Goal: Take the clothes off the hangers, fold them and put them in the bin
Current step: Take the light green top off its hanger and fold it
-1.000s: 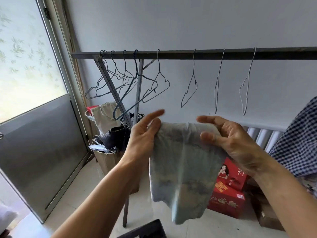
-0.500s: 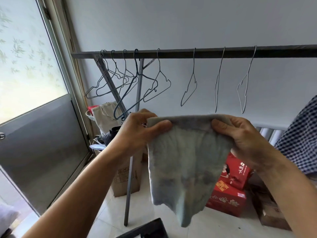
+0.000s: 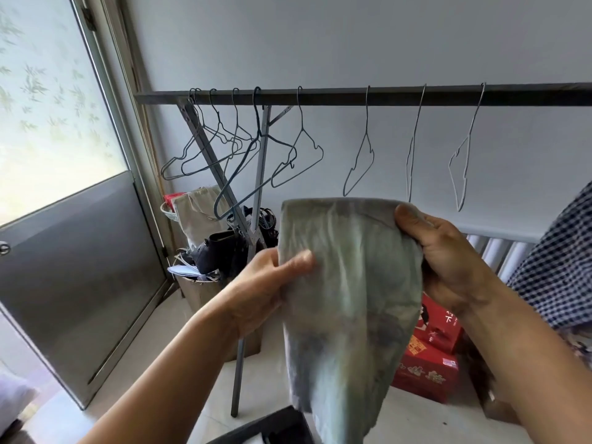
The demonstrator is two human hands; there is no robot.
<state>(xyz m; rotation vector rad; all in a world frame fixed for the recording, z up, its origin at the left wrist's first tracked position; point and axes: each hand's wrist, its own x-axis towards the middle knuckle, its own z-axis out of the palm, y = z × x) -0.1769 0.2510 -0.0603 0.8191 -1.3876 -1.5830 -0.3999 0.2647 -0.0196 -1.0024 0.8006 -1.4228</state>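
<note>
A pale grey-green garment (image 3: 349, 299), folded lengthwise, hangs in front of me. My right hand (image 3: 448, 254) pinches its top right corner. My left hand (image 3: 262, 290) grips its left edge a little lower down, thumb on the front of the cloth. Several bare wire hangers (image 3: 301, 155) dangle from the dark rail (image 3: 352, 97) behind it. A corner of the black bin (image 3: 272, 427) shows at the bottom edge, below the garment's hem. A blue-and-white checked garment (image 3: 560, 267) hangs at the far right.
The rack's grey leg (image 3: 238, 373) stands just behind my left wrist. Cardboard boxes with bags and shoes (image 3: 214, 254) sit by the door frame on the left. Red gift boxes (image 3: 426, 366) lie on the floor at the right, near a white radiator (image 3: 493, 251).
My left hand has slid down from the garment's top left corner to its left edge. The right hand keeps the top right corner. The view has tilted down a little.
</note>
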